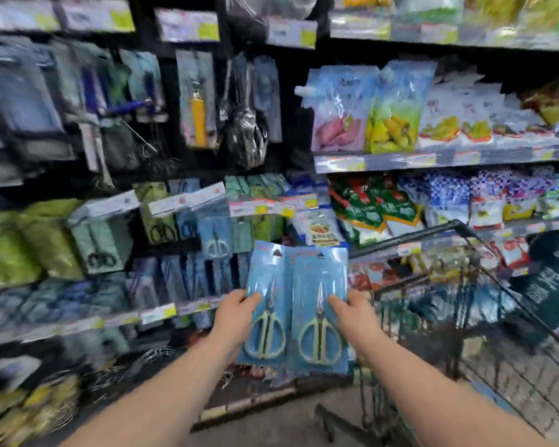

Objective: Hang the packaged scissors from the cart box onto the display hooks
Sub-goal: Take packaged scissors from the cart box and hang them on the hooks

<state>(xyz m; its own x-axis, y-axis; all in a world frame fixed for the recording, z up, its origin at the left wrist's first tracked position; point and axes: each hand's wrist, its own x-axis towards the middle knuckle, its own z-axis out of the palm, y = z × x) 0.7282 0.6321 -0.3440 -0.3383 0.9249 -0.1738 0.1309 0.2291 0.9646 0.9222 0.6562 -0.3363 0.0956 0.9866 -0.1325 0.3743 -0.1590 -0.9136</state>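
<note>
Hands are kept apart: the left hand is clamped on one scissors pack, the right hand on a second pack. Both are held upright, holes topmost, before the blurred scissors display, presumably for hooking, beside the cart.

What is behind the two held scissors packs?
Around the left pack and right pack, blurred blue hanging packs and a price-label rail show. What hangs directly behind them is covered, as are most fingers of the left hand and right hand.
</note>
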